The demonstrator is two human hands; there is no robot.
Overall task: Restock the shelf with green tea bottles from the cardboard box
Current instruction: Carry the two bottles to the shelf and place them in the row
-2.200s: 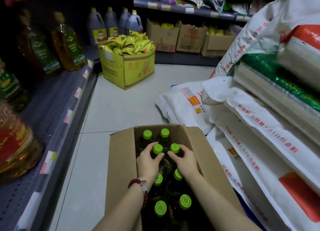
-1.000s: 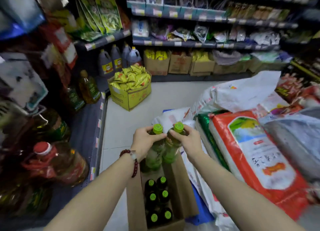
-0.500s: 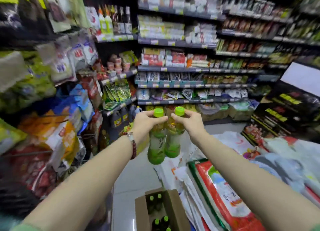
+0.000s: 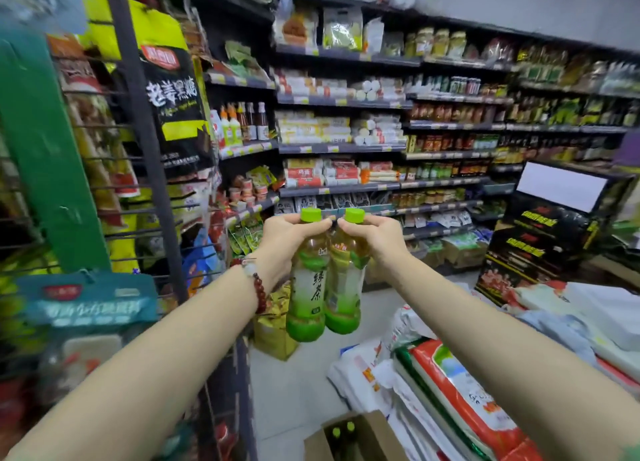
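Note:
Two green tea bottles with lime caps hang side by side in front of me at chest height. My left hand grips the neck of the left bottle. My right hand grips the neck of the right bottle. The two bottles touch each other. Far below, at the bottom edge, the open cardboard box stands on the floor with bottle caps showing inside. Stocked shelves face me across the aisle.
A wire rack with hanging bags stands close on my left. Sacks of rice are piled on the floor to my right. A yellow carton sits on the floor behind the bottles. A dark display stand is at the right.
Both hands lifted one bottle each out of the box and raised them to chest height. My view rose from the box to the shelves, and the box dropped to the bottom edge.

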